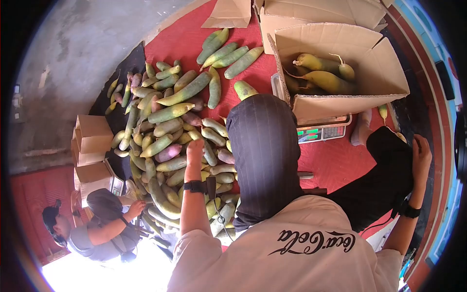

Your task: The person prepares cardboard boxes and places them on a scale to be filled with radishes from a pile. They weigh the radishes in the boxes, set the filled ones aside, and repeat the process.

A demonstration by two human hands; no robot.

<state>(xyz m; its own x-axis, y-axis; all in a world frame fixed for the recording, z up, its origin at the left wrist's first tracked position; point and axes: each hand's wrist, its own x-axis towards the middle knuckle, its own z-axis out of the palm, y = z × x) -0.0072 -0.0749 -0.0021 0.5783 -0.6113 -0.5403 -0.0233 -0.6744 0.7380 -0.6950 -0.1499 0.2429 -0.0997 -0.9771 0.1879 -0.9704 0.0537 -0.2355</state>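
My left hand [195, 147] reaches over a large pile of green radishes [168, 127], close to a purple-skinned radish [168, 153]. Its fingers point down and away, mostly hidden, so a grip cannot be made out. My right hand [421, 158] rests on my right knee, fingers spread, holding nothing. Ahead of me an open cardboard box [348, 104] holds several radishes [327, 80]. The box stands on a digital scale [323, 132] with lit green digits. Near my left knee lies a single radish [244, 89].
A co-worker [104, 228] sits at the lower left, a hand near the pile, beside other cardboard boxes [92, 134]. Several radishes [243, 62] lie apart on the red floor covering [182, 36]. Another carton [316, 12] stands behind the filled box. A tiled edge [433, 97] runs along the right.
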